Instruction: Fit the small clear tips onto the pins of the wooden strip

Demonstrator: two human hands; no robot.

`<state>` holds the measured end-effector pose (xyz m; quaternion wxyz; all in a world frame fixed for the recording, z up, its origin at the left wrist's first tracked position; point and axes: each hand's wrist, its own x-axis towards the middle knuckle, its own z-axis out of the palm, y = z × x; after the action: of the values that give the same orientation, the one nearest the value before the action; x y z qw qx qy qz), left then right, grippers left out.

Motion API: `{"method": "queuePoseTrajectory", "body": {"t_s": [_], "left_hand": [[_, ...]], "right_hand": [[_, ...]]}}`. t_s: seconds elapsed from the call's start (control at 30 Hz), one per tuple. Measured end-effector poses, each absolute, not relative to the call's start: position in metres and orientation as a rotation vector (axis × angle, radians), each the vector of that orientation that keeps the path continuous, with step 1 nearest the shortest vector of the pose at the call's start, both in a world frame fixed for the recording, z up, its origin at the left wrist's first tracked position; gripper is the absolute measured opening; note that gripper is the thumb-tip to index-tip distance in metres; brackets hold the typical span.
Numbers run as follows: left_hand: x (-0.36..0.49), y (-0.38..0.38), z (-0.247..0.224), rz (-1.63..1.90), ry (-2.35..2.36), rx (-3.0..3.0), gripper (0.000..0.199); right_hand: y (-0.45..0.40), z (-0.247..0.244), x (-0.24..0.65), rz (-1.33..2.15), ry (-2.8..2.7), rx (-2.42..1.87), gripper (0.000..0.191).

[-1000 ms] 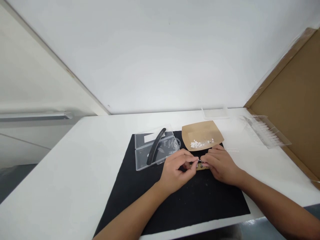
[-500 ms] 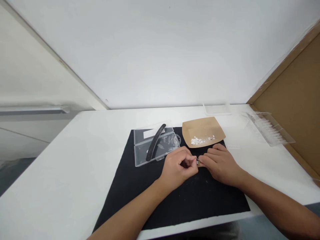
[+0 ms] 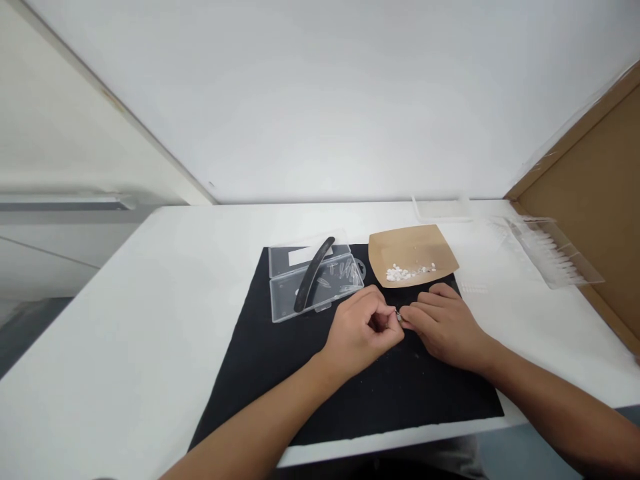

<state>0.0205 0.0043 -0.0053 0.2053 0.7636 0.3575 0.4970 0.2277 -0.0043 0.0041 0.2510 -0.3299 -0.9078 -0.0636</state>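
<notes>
Over the black mat [image 3: 370,400], my left hand [image 3: 363,330] pinches thumb and forefinger together at a tiny item [image 3: 399,315] that is too small to name. My right hand [image 3: 445,327] has its fingers curled and closed at the other side of that same item, fingertips almost touching those of my left hand. Behind the hands sits a brown paper tray [image 3: 415,248] with small white pieces [image 3: 400,273] in it. Left of it lies an open clear plastic case [image 3: 285,297] holding clear nail-shaped pieces [image 3: 345,270], with a black curved file [image 3: 314,273] across it.
On the white table [image 3: 150,333], a clear pack of pale tips [image 3: 555,257] lies at the right beside a cardboard panel [image 3: 590,200]. A shallow clear tray [image 3: 443,210] stands near the back wall. A strip of small pieces [image 3: 474,288] lies right of the paper tray.
The view has shifted slightly. Both hands stay together at the same spot, and the yellowish bit seen between them before is now mostly hidden.
</notes>
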Motion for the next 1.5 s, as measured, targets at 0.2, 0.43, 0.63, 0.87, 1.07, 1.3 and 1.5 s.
{"method": "queuePoseTrajectory", "body": {"t_s": [0.2, 0.43, 0.63, 0.87, 1.07, 1.3, 1.5], "left_hand": [[0.0215, 0.0017, -0.0043, 1.388, 1.033, 2.138, 0.023], [0.0202, 0.0048, -0.0079, 1.37, 1.007, 2.091, 0.026], [0.0195, 0.0047, -0.0081, 1.365, 0.967, 2.046, 0.019], [0.0197, 0.0028, -0.0056, 1.359, 0.913, 1.991, 0.011], [0.0201, 0.0032, -0.0055, 1.359, 0.932, 2.022, 0.017], [0.0214, 0.0007, -0.0033, 1.376, 1.015, 2.062, 0.02], [0.0232, -0.0002, -0.0018, 1.425, 1.039, 2.106, 0.02]], "right_hand": [[-0.003, 0.0048, 0.2267, -0.162, -2.46, -0.875, 0.026], [-0.0044, 0.0034, 0.2266, -0.135, -2.467, -0.872, 0.025], [-0.0049, 0.0059, 0.2287, -0.132, -2.47, -0.901, 0.025], [-0.0052, 0.0055, 0.2323, -0.147, -2.46, -0.922, 0.022], [-0.0066, 0.0055, 0.232, -0.172, -2.486, -0.934, 0.021], [-0.007, 0.0052, 0.231, -0.186, -2.498, -0.914, 0.021], [-0.0071, 0.0062, 0.2285, -0.177, -2.486, -0.906, 0.024]]}}
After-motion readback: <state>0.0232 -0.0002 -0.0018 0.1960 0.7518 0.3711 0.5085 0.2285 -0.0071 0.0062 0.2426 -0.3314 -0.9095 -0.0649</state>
